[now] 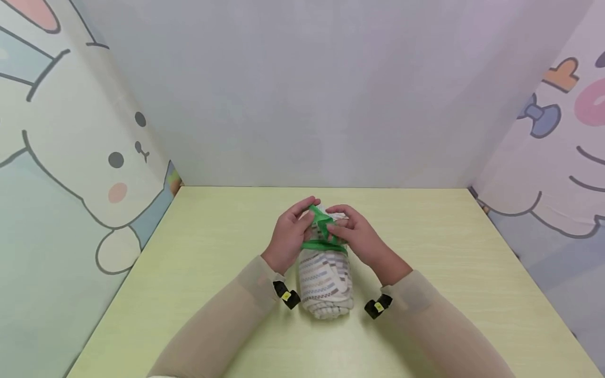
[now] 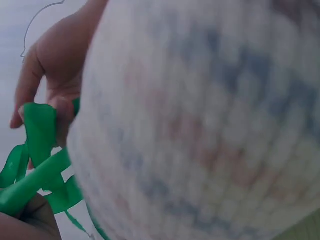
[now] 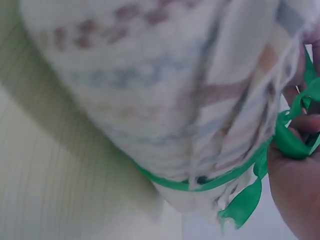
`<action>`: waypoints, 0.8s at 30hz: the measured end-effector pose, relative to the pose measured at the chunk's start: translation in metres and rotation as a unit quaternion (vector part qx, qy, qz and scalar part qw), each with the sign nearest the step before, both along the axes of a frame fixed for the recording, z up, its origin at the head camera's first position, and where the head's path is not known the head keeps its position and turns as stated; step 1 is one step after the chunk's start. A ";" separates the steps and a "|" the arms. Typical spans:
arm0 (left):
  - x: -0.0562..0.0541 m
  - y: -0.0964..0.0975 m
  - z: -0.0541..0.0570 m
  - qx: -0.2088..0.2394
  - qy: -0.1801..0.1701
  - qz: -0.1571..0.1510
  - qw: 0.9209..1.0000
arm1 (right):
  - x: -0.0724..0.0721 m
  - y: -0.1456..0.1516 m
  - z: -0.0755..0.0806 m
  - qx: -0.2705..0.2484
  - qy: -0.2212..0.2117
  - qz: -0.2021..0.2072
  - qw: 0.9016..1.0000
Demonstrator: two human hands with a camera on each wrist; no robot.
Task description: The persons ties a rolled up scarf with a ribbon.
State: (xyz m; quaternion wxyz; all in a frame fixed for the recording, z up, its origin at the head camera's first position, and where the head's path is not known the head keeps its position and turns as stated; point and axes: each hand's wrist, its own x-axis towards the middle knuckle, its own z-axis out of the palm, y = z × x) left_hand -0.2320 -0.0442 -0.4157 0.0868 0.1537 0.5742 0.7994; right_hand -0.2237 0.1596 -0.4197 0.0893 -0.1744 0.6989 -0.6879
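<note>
A rolled-up white towel (image 1: 323, 286) with rows of coloured dashes lies lengthwise on the table between both forearms. Around its far half runs a green ribbon (image 1: 326, 245), drawn tight against the cloth. My left hand (image 1: 287, 233) is at the roll's far left side, pinching part of the ribbon. From the right, my right hand (image 1: 361, 236) pinches another stretch of it between thumb and fingers. Seen from the left wrist, the ribbon (image 2: 41, 127) forms loops between the two hands. A loose ribbon tail (image 3: 243, 204) hangs beside the towel in the right wrist view.
The pale yellow-green table (image 1: 203, 220) ends at a plain light back wall (image 1: 302, 94). Side panels carry cartoon figures, among them a rabbit (image 1: 108, 131) on the left. A small black wrist device (image 1: 285, 295) sits on each sleeve cuff.
</note>
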 end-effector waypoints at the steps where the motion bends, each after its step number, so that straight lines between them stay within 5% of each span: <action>1: 0.000 0.000 0.000 -0.007 0.005 0.005 1.000 | 0.000 0.001 0.000 -0.032 -0.009 0.018 0.999; 5: 0.000 0.001 -0.003 -0.069 0.014 0.030 0.997 | 0.001 0.005 -0.004 -0.140 -0.026 0.094 0.985; 8: 0.001 0.002 -0.006 -0.126 0.023 0.036 0.991 | 0.002 0.005 -0.008 -0.160 -0.016 0.102 0.982; 13: 0.005 0.003 -0.010 -0.152 0.066 0.006 0.986 | 0.005 -0.002 -0.013 -0.092 0.021 -0.014 0.995; 17: 0.005 0.005 -0.012 -0.166 0.122 -0.003 0.978 | 0.007 -0.011 -0.015 -0.014 0.033 -0.126 0.991; 24: 0.008 0.005 -0.014 -0.191 0.136 0.023 0.972 | 0.012 -0.019 -0.013 -0.001 0.017 -0.182 0.983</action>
